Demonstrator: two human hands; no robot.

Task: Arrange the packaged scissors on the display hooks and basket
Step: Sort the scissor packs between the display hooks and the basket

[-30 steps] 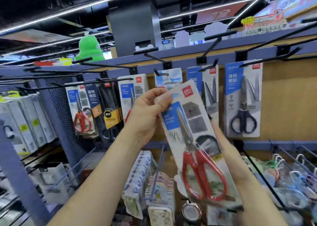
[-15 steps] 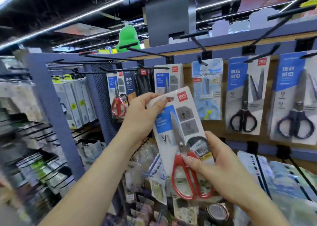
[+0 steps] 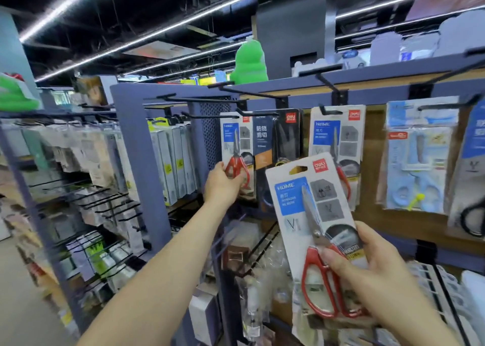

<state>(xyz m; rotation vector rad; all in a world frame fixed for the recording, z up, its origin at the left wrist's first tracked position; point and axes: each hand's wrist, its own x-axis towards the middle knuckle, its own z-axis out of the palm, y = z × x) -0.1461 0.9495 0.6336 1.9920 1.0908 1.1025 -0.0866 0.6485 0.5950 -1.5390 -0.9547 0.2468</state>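
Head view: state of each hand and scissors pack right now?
loose red pack, off any hook, tilted.
right hand, grips the loose red pack's handle end.
leftmost red pack, hanging on its hook.
left hand, holds the leftmost red pack's lower part.
black pack, hanging.
middle red pack, hanging, partly hidden.
blue pack, hanging.
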